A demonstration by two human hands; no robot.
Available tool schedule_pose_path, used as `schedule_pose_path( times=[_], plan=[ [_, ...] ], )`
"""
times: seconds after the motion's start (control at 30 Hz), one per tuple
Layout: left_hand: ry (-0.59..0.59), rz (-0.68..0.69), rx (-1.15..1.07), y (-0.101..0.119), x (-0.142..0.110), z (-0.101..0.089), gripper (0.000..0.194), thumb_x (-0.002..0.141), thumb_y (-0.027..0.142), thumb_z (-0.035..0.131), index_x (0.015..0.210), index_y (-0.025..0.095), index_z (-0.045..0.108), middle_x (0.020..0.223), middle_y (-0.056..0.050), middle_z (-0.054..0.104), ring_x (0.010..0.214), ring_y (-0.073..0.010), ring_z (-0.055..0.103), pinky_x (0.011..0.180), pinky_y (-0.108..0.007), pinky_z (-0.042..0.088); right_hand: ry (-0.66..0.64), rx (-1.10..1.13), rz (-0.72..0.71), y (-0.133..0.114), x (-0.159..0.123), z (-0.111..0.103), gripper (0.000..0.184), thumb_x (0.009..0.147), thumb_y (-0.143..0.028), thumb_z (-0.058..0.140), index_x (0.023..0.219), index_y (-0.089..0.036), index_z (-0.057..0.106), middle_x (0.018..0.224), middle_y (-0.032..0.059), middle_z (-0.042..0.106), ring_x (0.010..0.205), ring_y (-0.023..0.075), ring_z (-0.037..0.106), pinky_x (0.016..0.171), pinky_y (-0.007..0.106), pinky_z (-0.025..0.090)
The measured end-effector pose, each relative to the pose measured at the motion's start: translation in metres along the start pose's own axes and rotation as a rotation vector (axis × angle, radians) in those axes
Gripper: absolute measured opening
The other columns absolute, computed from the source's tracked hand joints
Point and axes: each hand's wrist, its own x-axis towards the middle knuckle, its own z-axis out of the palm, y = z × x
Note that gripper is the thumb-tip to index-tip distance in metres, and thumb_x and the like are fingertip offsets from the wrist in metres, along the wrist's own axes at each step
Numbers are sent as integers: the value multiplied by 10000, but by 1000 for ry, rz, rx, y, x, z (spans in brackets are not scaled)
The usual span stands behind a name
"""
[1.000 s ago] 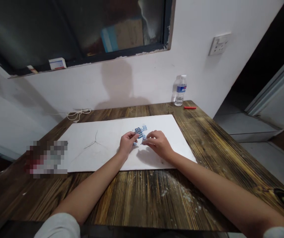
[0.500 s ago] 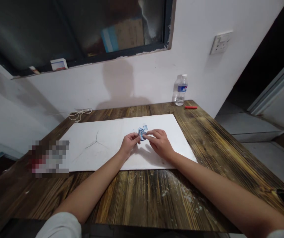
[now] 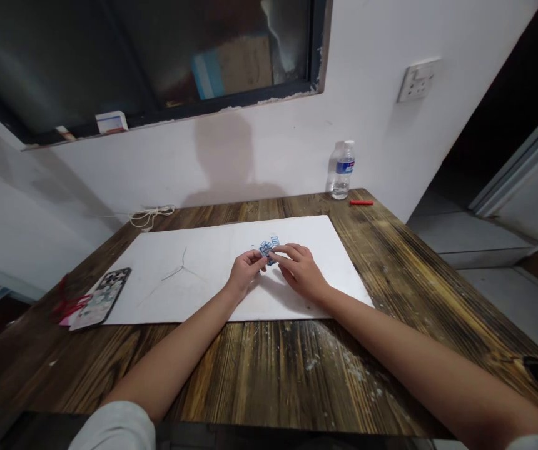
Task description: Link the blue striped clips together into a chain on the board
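Observation:
Over the right part of a white board (image 3: 213, 250), my two hands meet at a small blue-and-white piece (image 3: 267, 249). Its exact kind is too small to make out. My left hand (image 3: 244, 275) pinches it from the left between thumb and fingers. From the right, the thumb and fingertips of my right hand (image 3: 301, 269) close on the same piece and partly cover it. A small blue ladder-like shape (image 3: 275, 240) shows just beyond the fingers; I cannot tell whether it is drawn or loose.
A patterned phone (image 3: 102, 299) lies at the board's left edge, with red cord (image 3: 67, 305) beside it. Thin lines (image 3: 182, 267) mark the board. At the table's back are a white cable (image 3: 149, 215), a water bottle (image 3: 343, 172) and a red pen-like stick (image 3: 361, 202).
My right fingertips have shifted slightly over the small piece, and the piece has turned a little. My left hand has stayed almost still.

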Motion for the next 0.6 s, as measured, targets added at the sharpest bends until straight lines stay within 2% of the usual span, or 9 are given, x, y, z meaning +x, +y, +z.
schedule_pose_path(
  times=[0.2, 0.27, 0.37, 0.47, 0.6],
  plan=[
    [204, 13, -6, -6, 5, -3, 329, 614, 429, 785, 724, 170, 613, 585, 22, 575, 523, -97, 511, 493, -205, 381, -64, 32, 117, 13, 0, 8, 491, 910, -206, 478, 1398, -226, 422, 1397, 104, 498, 1283, 246, 433, 1044, 459, 359],
    [267, 20, -33, -8, 8, -6, 347, 605, 432, 785, 747, 168, 609, 591, 20, 577, 520, -97, 513, 478, -199, 378, -139, -3, 180, 16, -1, 13, 533, 915, -254, 478, 1432, -198, 362, 1413, 123, 482, 1340, 271, 373, 1080, 507, 307],
    [299, 38, -41, -10, 11, -7, 349, 600, 426, 783, 734, 163, 597, 589, 20, 574, 519, -91, 515, 481, -191, 381, -322, -64, 216, 14, -3, 15, 554, 933, -318, 451, 1454, -185, 316, 1427, 139, 467, 1401, 286, 277, 1110, 579, 203],
    [293, 45, -43, -10, 11, -7, 339, 598, 417, 781, 715, 160, 592, 580, 25, 569, 515, -87, 514, 486, -188, 381, -486, -96, 190, 8, -2, 11, 501, 951, -344, 422, 1422, -181, 373, 1429, 143, 465, 1395, 281, 293, 1125, 586, 128],
    [291, 52, -50, -9, 10, -6, 318, 600, 392, 781, 697, 159, 588, 578, 25, 568, 514, -84, 514, 483, -186, 372, -528, -116, 155, 2, 2, 3, 356, 965, -273, 396, 1291, -203, 520, 1373, 119, 532, 1315, 260, 417, 1111, 556, 170]
  ],
)
